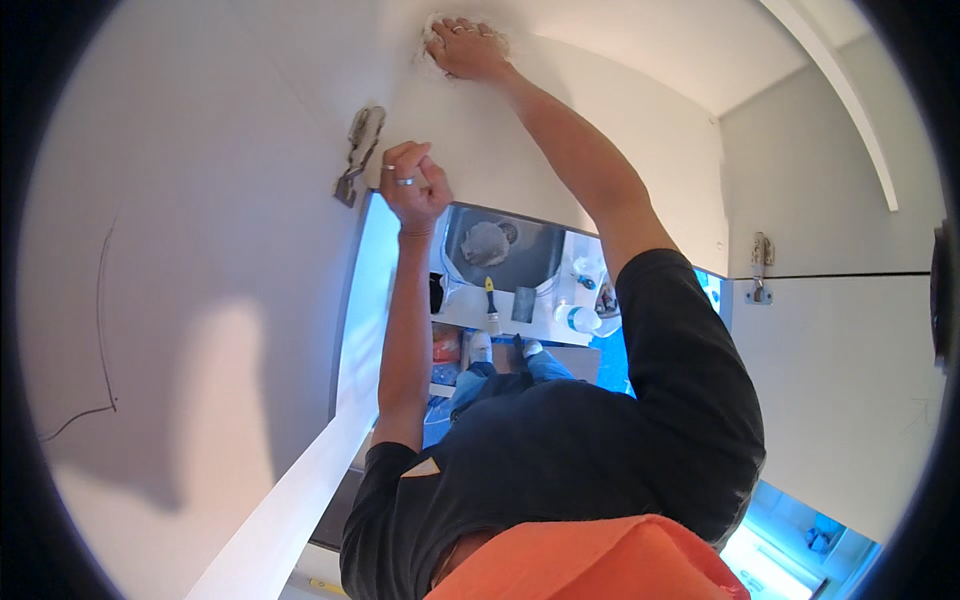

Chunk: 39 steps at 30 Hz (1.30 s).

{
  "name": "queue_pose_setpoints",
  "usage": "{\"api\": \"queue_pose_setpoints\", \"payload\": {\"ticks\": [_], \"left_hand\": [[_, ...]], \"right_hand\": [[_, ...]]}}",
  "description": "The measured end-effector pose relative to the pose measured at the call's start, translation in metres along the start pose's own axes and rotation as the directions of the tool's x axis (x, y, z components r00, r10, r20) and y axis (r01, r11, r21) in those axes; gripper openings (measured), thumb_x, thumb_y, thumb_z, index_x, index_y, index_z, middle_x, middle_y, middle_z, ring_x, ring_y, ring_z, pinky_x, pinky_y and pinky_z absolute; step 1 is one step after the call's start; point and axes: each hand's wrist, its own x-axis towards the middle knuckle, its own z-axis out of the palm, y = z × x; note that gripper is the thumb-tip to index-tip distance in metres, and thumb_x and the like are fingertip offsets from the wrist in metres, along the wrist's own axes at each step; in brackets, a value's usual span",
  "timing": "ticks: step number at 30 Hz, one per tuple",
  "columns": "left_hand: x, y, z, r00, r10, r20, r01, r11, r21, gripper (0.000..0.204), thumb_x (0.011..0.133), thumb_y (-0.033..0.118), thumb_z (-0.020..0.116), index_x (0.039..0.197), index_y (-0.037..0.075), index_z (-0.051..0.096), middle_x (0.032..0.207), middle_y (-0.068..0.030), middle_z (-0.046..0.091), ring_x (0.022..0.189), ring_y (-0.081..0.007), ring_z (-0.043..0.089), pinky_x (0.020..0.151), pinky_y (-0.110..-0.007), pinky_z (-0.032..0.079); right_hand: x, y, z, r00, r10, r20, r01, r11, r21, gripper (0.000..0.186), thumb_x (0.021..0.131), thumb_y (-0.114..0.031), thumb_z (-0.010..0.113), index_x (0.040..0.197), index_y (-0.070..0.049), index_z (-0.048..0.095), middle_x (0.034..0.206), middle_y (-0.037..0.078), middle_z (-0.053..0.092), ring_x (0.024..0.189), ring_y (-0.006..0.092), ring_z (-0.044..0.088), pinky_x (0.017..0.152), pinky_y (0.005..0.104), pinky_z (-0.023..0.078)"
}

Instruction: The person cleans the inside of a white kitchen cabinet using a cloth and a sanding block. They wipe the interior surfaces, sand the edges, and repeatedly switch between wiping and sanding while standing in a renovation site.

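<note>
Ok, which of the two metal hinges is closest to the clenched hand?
The smeared hinge at upper left, just beside the clenched left hand. The clean hinge sits far to the right, away from both hands.

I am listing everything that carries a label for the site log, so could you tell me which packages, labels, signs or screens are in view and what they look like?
Bottle: lying on the white ledge far below, right of the yellow-handled scraper; rounded, white with a blue end.
Patch label: on the shoulder of the black shirt; small pale triangle.
Signs or screens: none visible.
</note>
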Motion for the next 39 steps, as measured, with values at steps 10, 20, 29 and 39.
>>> {"api": "queue_pose_setpoints", "payload": {"ticks": [10, 20, 29, 39], "left_hand": [[-0.002, -0.001, -0.001, 1.0, -0.023, -0.001, 0.023, 1.0, -0.02, 0.027, 0.08, -0.008, 0.055, 0.103, 0.004, 0.062, 0.087, -0.0119, 0.063, 0.071, -0.0231, 0.058, 0.061, -0.033, 0.05], [-0.003, -0.002, 0.001, 1.0, 0.011, -0.013, -0.011, 1.0, -0.01, 0.026, 0.08, -0.009, 0.057, 0.103, 0.005, 0.061, 0.087, -0.0112, 0.063, 0.068, -0.023, 0.058, 0.058, -0.032, 0.049], [-0.001, 0.015, -0.013, 0.999, 0.034, 0.025, -0.031, 0.994, -0.107, 0.023, 0.086, -0.005, 0.059, 0.107, 0.004, 0.06, 0.094, -0.0136, 0.063, 0.078, -0.0249, 0.059, 0.068, -0.034, 0.05], [-0.202, 0.13, -0.128, 0.802, -0.555, 0.223, 0.557, 0.829, 0.059, 0.018, 0.091, 0.002, 0.057, 0.109, 0.003, 0.059, 0.094, -0.0138, 0.06, 0.081, -0.0272, 0.058, 0.073, -0.037, 0.048]], "right_hand": [[-0.201, 0.24, -0.117, 0.871, 0.481, 0.103, -0.386, 0.799, -0.461, 0.051, 0.103, -0.043, 0.036, 0.137, -0.01, 0.055, 0.145, 0.016, 0.052, 0.135, 0.0356, 0.047, 0.111, 0.0537, 0.036], [-0.1, 0.108, -0.072, 0.974, 0.061, 0.218, -0.004, 0.968, -0.252, 0.051, 0.102, -0.039, 0.04, 0.137, -0.004, 0.054, 0.147, 0.017, 0.05, 0.138, 0.0338, 0.045, 0.111, 0.0567, 0.034], [-0.053, -0.108, -0.034, 0.998, 0.038, -0.04, -0.04, 0.998, -0.055, 0.05, 0.098, -0.041, 0.046, 0.135, -0.01, 0.056, 0.139, 0.015, 0.056, 0.133, 0.0305, 0.049, 0.109, 0.0575, 0.034], [-0.248, -0.028, -0.146, 0.966, -0.075, 0.248, 0.125, 0.973, -0.192, 0.056, 0.099, -0.04, 0.051, 0.148, -0.012, 0.046, 0.154, 0.011, 0.044, 0.144, 0.0296, 0.039, 0.119, 0.0483, 0.024]]}}
